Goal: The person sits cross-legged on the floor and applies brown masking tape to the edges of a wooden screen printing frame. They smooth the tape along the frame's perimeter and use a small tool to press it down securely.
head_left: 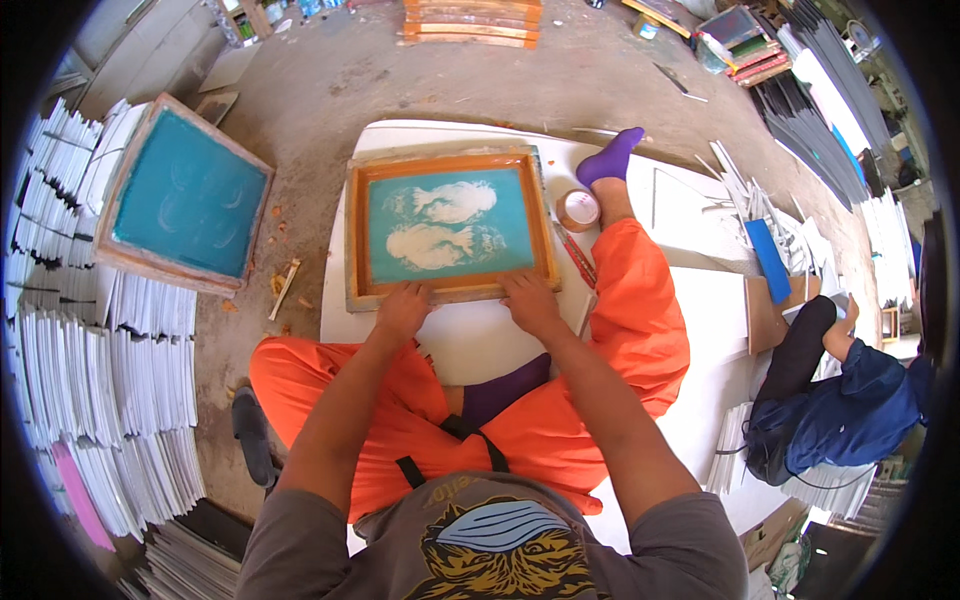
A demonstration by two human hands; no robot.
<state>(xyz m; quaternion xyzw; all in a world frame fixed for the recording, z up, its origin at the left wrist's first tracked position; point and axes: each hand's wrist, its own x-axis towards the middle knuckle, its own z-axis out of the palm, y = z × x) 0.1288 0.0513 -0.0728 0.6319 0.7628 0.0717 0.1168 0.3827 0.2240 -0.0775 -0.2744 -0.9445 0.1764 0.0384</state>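
Left hand (403, 308) and right hand (530, 302) flat, fingers spread, gripping nothing, on near edge of wooden screen-printing frame (449, 228).

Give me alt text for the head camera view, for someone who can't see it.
Seated on the floor in orange trousers, a person presses the left hand and right hand on the near edge of a wooden-framed teal printing screen lying on a white board. Stacks of white sheets lie left.
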